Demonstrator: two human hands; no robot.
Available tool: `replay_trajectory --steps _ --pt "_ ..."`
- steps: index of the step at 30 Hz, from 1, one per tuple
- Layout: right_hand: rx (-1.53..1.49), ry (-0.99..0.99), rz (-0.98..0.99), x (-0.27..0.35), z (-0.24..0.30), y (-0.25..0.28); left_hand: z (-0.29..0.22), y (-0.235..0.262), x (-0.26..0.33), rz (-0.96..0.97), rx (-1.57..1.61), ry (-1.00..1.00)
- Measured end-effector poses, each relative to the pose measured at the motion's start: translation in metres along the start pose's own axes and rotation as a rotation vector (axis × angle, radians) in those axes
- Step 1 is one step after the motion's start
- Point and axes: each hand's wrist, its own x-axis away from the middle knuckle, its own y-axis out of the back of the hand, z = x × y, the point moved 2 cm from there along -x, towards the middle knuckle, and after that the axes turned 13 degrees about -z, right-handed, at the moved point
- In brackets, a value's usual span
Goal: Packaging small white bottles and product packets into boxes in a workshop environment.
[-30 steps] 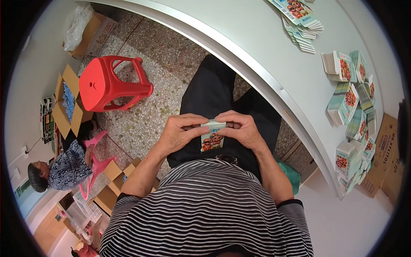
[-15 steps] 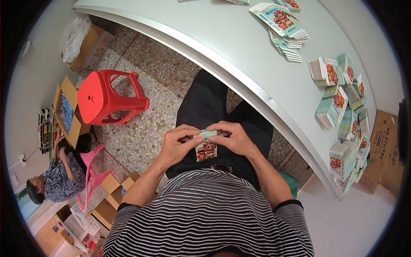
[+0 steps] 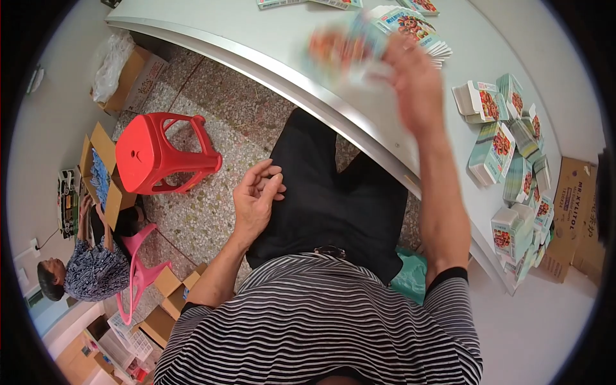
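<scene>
My right hand (image 3: 416,86) is raised over the white table, its fingers smeared by motion. It grips a small printed carton (image 3: 343,48), blurred, with red figures on pale green and blue. Just beyond lies a fanned pile of flat printed cartons (image 3: 414,27), partly hidden behind the hand. More of these cartons (image 3: 311,3) lie at the table's far edge. My left hand (image 3: 258,199) hovers by my left thigh, fingers loosely curled and thumb apart, with nothing in it.
Bundled stacks of cartons (image 3: 494,154) crowd the right side of the white table (image 3: 269,38). A brown cardboard box (image 3: 568,218) stands beyond. On the floor at left are a red stool (image 3: 144,154) and an open box (image 3: 109,186); a person (image 3: 96,269) sits on a pink chair (image 3: 144,273).
Both hands held a small carton over my lap before. My right hand has swung up and forward over the table with a carton; my left hand has let go and stayed low.
</scene>
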Motion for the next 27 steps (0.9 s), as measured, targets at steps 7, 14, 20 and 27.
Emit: replay_trajectory --steps 7,14,20,27 --pt "1.784 0.778 -0.094 -0.112 0.008 0.036 0.009 -0.007 0.008 0.016 -0.037 -0.003" --pt "1.595 0.804 -0.190 -0.098 0.007 0.028 0.012 -0.012 0.005 0.042 -0.036 0.032" --pt "0.569 0.204 -0.031 -0.020 0.012 0.000 -0.027 -0.025 -0.024 -0.007 0.137 -0.010" --pt "-0.198 -0.635 0.168 0.130 -0.067 -0.004 -0.077 -0.073 -0.035 0.641 0.571 0.145"
